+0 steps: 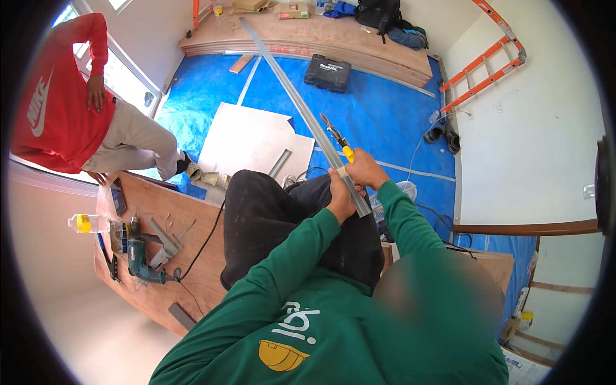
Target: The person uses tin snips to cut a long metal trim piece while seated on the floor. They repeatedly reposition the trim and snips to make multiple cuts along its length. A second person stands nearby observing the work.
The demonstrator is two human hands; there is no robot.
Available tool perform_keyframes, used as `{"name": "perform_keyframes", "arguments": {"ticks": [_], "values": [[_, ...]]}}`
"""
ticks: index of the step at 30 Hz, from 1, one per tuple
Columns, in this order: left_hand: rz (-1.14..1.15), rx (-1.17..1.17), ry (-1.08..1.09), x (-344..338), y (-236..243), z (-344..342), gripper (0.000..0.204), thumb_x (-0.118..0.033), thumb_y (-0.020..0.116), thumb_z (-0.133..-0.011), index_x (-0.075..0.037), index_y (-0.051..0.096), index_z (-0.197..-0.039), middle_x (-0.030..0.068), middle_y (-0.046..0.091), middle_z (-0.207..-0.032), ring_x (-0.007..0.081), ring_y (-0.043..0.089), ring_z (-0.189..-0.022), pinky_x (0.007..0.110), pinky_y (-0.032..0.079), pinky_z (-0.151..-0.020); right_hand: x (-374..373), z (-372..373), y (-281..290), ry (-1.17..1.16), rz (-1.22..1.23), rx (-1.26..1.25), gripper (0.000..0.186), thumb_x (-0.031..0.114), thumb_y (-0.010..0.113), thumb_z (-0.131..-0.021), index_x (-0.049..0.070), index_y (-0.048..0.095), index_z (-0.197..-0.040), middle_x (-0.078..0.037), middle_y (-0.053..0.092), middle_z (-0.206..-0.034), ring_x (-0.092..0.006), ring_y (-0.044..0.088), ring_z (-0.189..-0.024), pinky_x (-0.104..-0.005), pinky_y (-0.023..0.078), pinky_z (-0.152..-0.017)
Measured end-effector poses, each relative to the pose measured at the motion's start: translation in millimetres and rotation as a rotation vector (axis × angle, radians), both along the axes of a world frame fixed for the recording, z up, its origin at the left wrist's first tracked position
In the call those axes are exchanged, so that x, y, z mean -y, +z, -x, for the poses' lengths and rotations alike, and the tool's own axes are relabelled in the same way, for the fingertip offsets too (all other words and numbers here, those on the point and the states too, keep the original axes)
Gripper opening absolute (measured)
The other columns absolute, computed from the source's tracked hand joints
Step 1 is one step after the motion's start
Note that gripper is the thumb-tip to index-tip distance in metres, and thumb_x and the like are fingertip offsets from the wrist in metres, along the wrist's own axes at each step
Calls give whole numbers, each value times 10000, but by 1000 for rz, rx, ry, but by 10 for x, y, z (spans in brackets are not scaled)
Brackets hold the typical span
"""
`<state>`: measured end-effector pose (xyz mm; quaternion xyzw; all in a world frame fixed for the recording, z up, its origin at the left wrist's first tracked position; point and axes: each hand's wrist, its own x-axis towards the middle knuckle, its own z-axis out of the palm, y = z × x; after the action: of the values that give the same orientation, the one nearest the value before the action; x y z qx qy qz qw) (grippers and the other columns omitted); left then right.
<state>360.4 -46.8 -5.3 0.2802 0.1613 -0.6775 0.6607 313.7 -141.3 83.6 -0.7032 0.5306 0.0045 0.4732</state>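
Observation:
A long grey metal channel (pixel 292 90) slants from the far left of the middle down to my lap. Wrapped round its near end, my left hand (pixel 341 196) is closed on it. My right hand (pixel 366 171) is closed on a pair of tin snips (pixel 338 136) with yellow grips. Their dark jaws point away from me, just right of the channel, and appear apart from it. Part of the right hand's fingers is hidden behind the channel and the left hand.
Beside me on the left, a plywood surface holds a corded drill (pixel 140 260) and a water bottle (pixel 90 223). A person in a red top (pixel 61 96) stands nearby. Ahead are a white sheet (pixel 240 138), blue floor covering (pixel 192 80), a black case (pixel 327 74) and an orange ladder (pixel 481 61).

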Motion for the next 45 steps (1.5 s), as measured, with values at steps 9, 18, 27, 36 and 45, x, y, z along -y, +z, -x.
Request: {"name": "perform_keyframes", "arguments": {"ticks": [9,18,27,36,45], "values": [[-105,102,46,75,-54,95,752,-731,231,-1144,-122,608,-1371,83,721,-1213,288,703,-1129,462,583,-936,-239,-32,2,190,295,-116,558,317,726,-994,-121,573,-1305,-381,716,-1211,-544,707,-1136,-567,567,-955],[123,-94,-34,11,118,54,728,-700,275,-1159,-103,577,-1446,101,678,-1298,285,671,-1168,474,547,-1034,-506,341,-134,-267,159,427,331,134,736,-970,-52,643,-1228,-189,745,-1048,-310,737,-948,-426,579,-837],[189,239,-618,-69,54,-738,689,-650,399,-1151,-96,582,-1518,115,657,-1402,258,645,-1292,468,516,-1145,-745,286,-86,-353,143,605,289,128,727,-981,-21,655,-1219,-115,727,-972,-245,714,-871,-373,568,-794],[95,837,-820,-176,69,-1178,331,-189,706,-1075,111,696,-1214,128,724,-1141,215,726,-986,367,662,-928,-1012,333,97,-47,385,-196,606,349,878,-904,-13,574,-1283,-250,657,-1265,-459,682,-1200,-583,537,-976],[113,1571,-950,-378,46,-1320,387,-341,777,-1025,41,768,-964,125,728,-785,214,684,-655,370,538,-621,-1181,423,-236,-55,355,-244,657,367,889,-841,24,554,-1289,-220,639,-1324,-447,654,-1261,-640,498,-1015]]}}
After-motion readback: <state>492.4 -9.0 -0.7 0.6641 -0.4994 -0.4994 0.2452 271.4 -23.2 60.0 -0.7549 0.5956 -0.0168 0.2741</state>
